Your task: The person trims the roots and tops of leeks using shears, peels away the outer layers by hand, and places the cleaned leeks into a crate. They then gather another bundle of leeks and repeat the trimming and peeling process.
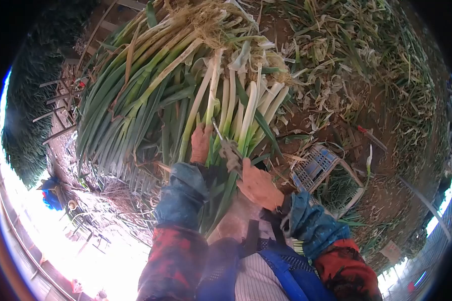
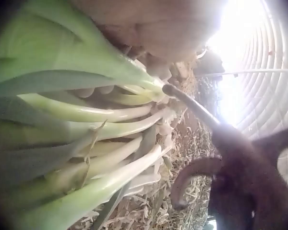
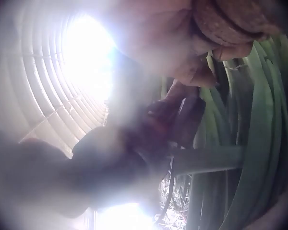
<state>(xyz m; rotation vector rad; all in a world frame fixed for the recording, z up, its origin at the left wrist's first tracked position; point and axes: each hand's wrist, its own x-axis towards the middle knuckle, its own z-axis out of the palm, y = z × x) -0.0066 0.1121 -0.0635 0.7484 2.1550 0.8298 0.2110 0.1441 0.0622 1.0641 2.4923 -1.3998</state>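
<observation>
A big pile of leeks, roots away from me and green leaves towards me, lies before me in the head view. My left hand grips a leek where white turns to green. In my right hand is an air blow gun, its thin nozzle angled at that leek's stalk. The left wrist view shows the nozzle close by the leek, below the blurred left hand. Blur covers much of the right wrist view, where leaves hang beside my right hand.
A blue and pale plastic crate stands on the ground to the right. Peeled leaves and scraps litter the floor beyond it. Metal racks stand at the left, and a blue object lies farther down.
</observation>
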